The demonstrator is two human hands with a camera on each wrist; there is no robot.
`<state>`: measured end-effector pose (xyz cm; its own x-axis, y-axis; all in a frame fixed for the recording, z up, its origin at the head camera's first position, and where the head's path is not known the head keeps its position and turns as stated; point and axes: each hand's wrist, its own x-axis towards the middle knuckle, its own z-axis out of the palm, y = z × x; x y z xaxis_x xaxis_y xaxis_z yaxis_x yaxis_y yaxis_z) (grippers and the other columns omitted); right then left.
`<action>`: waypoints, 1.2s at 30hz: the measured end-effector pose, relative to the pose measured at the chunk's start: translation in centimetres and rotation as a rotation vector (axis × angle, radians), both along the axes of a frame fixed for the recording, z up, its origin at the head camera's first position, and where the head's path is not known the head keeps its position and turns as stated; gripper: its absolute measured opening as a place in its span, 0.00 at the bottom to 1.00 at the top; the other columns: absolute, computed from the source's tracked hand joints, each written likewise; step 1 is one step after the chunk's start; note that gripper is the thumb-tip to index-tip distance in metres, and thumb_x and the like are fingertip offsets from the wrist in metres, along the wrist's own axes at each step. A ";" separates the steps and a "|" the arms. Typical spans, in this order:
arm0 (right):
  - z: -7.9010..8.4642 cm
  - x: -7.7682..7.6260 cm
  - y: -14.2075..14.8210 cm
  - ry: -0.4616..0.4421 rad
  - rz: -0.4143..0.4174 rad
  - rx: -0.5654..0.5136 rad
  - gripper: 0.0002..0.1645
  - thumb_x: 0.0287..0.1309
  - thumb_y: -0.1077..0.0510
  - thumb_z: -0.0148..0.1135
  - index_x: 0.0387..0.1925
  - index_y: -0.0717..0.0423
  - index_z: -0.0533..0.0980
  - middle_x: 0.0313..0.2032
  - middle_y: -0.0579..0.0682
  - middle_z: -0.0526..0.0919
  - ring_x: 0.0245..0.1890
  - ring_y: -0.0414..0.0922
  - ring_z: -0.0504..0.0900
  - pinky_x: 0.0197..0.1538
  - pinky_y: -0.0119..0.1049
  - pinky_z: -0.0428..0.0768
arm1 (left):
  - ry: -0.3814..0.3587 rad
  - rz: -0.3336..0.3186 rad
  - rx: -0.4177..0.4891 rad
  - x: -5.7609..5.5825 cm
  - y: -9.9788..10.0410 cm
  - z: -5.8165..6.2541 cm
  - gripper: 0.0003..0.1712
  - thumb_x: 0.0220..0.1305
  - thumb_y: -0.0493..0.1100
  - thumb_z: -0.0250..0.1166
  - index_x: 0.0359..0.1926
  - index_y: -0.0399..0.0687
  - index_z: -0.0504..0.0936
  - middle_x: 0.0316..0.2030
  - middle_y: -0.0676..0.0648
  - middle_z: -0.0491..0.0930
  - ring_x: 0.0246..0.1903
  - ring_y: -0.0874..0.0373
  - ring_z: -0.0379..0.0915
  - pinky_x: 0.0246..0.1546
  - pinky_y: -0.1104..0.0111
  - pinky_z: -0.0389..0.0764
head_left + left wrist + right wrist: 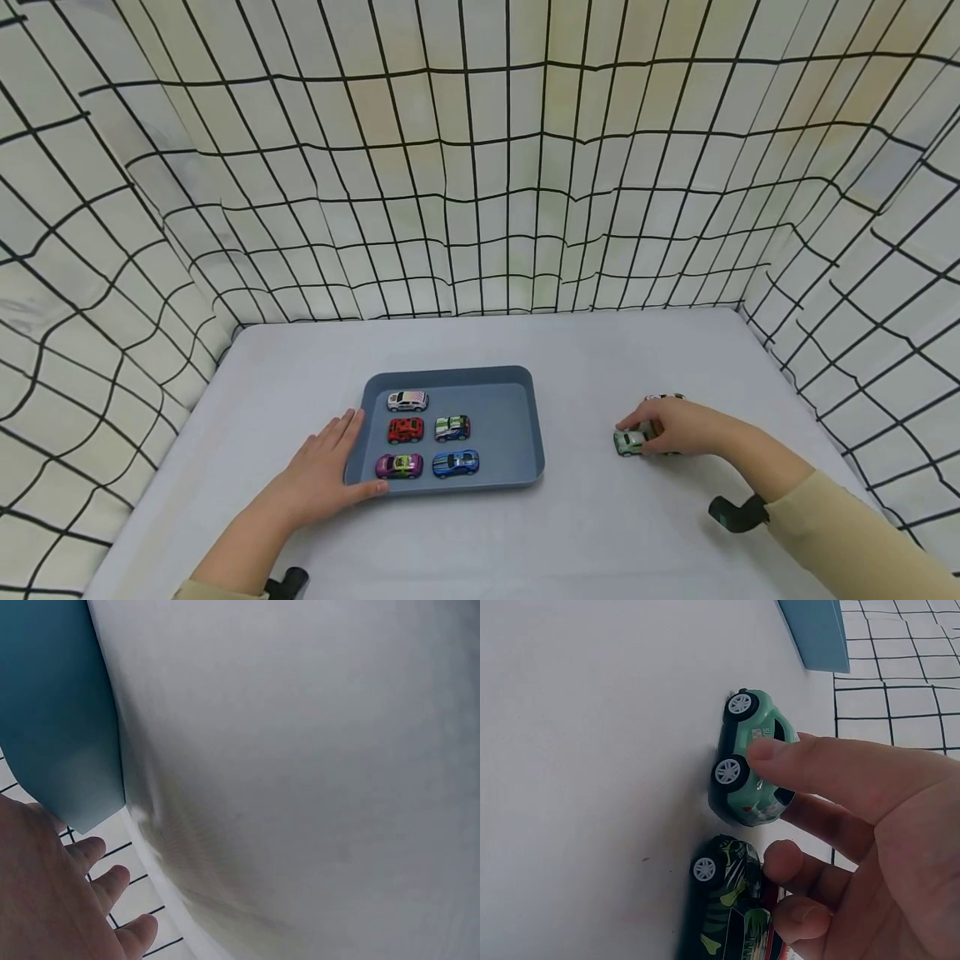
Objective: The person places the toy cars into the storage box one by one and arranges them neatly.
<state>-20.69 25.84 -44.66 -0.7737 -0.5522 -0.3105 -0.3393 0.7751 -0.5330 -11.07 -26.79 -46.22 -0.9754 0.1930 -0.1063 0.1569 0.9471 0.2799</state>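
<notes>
My right hand [686, 427] pinches a mint-green toy car [754, 761] between thumb and fingers, on the white cloth right of the tray. Just behind that car is a dark green patterned toy car [724, 900], beside my curled lower fingers and mostly covered by the hand in the head view. My left hand [318, 475] lies with fingers stretched along the left side of a blue-grey tray [498, 433], its thumb at the front rim. On the tray sit a white car [407, 402], a red one [405, 430], a white-green one [452, 428], a purple one [399, 466] and a blue one [455, 463].
Beyond my right hand another toy car [665, 397] shows only its top. White cloth [600, 358] covers the table, and a white curtain with a black grid [487, 208] stands around its back and sides.
</notes>
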 end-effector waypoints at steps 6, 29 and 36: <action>-0.3 0.1 -0.1 0.033 -0.003 0.008 0.23 0.55 0.59 0.72 0.52 0.39 0.83 0.45 0.39 0.80 0.37 0.42 0.71 0.36 0.34 0.74 | 0.001 -0.003 -0.002 0.0 0.0 0.0 0.74 0.47 0.84 0.59 0.77 0.35 0.48 0.74 0.31 0.51 0.72 0.32 0.47 0.68 0.35 0.52; 0.1 -0.5 -0.8 0.004 0.002 -0.137 0.26 0.56 0.55 0.73 0.57 0.42 0.81 0.48 0.40 0.80 0.34 0.44 0.72 0.34 0.35 0.75 | 0.007 -0.007 0.013 0.0 0.0 0.0 0.73 0.48 0.82 0.61 0.76 0.33 0.48 0.74 0.30 0.52 0.72 0.31 0.48 0.67 0.35 0.53; 0.3 -0.5 -2.0 -0.017 0.008 -0.176 0.26 0.56 0.54 0.72 0.58 0.43 0.80 0.46 0.40 0.79 0.30 0.43 0.72 0.33 0.34 0.75 | 0.003 -0.007 0.013 0.1 0.0 0.0 0.73 0.48 0.82 0.60 0.76 0.33 0.48 0.74 0.30 0.52 0.72 0.31 0.48 0.67 0.35 0.53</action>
<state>-21.22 23.82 -44.36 -0.7643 -0.6056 -0.2214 -0.3352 0.6665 -0.6659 -10.99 -26.78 -46.26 -0.9744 0.2012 -0.1004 0.1645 0.9422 0.2920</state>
